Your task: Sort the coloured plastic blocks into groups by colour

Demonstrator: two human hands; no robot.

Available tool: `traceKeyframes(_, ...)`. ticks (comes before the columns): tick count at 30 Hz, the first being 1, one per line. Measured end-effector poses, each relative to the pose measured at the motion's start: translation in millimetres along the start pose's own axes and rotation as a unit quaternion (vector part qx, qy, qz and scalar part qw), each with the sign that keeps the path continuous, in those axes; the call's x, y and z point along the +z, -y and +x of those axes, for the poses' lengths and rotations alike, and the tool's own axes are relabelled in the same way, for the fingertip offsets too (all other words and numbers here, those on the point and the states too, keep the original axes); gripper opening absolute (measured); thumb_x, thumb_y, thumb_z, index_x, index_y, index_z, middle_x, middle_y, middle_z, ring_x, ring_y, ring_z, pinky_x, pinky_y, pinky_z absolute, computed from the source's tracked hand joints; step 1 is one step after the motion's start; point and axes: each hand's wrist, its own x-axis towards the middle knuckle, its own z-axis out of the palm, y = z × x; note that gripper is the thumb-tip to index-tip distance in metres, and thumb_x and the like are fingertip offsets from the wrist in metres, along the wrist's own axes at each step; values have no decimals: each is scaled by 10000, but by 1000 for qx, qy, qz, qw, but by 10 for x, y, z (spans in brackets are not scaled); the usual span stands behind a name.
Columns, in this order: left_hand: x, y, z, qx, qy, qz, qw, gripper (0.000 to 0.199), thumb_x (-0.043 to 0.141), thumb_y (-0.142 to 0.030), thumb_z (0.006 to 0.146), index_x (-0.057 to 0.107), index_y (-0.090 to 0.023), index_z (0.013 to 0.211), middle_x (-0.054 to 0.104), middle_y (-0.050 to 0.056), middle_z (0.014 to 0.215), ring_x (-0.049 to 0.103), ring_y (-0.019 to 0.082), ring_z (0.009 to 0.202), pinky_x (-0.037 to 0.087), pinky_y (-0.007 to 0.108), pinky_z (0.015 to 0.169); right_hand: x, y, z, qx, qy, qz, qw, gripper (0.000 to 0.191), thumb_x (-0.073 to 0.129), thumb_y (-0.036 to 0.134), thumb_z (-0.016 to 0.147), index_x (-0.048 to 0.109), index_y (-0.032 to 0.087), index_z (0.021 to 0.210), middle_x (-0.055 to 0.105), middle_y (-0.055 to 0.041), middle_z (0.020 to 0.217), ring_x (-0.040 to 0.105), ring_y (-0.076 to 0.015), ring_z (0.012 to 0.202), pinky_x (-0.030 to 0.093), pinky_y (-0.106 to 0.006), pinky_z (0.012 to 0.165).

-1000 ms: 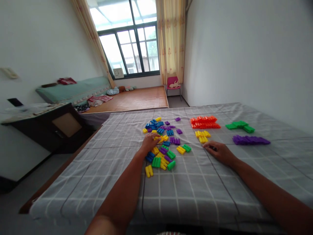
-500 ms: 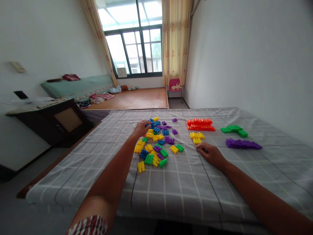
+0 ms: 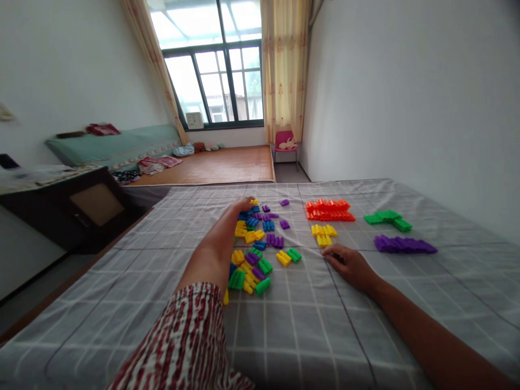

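Observation:
My left hand [image 3: 242,205] reaches to the far end of a loose pile of plastic clothes-peg-like blocks. Its fingers close around a small yellow block [image 3: 254,202] there; part of the grip is hidden. Blue blocks [image 3: 252,221], purple blocks [image 3: 275,240] and green blocks [image 3: 236,279] lie mixed under and beside my left forearm. My right hand [image 3: 345,261] rests on the cloth, loosely bent with fingers apart and nothing seen in it. Its fingertips lie just in front of a joined group of yellow blocks [image 3: 324,234].
Joined orange-red blocks [image 3: 330,210] stand behind the yellow group. To the right lie joined green blocks [image 3: 388,218] and a purple row [image 3: 404,244]. A grey checked cloth [image 3: 309,319] covers the table. Beyond are a bed [image 3: 219,165] and a dark cabinet [image 3: 77,203].
My left hand has moved farther away, from the blue blocks to the yellow block at the pile's far end. My right hand stays by the yellow group. The view has shifted slightly.

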Motion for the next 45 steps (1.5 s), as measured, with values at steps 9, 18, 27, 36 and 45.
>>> traceKeyframes(9,-168,-68,-548,199,225,-125,946,479,649,-441,764,675,-202,1178,703,5,1137,607,198,1044,452,246,923,3,-43,25,-16,8,-6,1000,202,499,318,868,660,229,952,673,-40,966,616,-187,843,471,-320,788)
traceKeyframes(18,72,-738,258,143,-16,-75,987,478,576,-437,828,606,-200,1242,618,73,1289,514,231,1223,361,321,1056,1,5,24,-8,6,2,1000,206,495,324,866,663,237,948,682,-52,981,627,-205,851,483,-340,801)
traceKeyframes(27,365,-945,441,139,51,-19,989,516,587,-438,800,577,-221,1268,570,103,1344,526,243,1212,365,383,1059,-2,-10,16,-23,0,7,1000,195,491,294,868,657,233,951,678,-46,986,623,-195,881,471,-323,815)
traceKeyframes(36,175,-716,-707,171,103,-110,974,434,597,-483,801,664,-246,1159,688,28,1162,614,175,1059,450,249,934,-14,-36,47,-56,2,0,998,209,496,289,851,681,214,912,671,-53,943,617,-191,849,464,-317,785)
traceKeyframes(45,211,-178,-2159,-69,-171,-50,982,441,350,-435,946,646,-202,1175,628,67,1272,513,191,1243,349,336,1089,-86,-133,49,-73,27,11,997,258,499,380,825,697,234,902,698,-34,874,611,-176,698,479,-315,699)
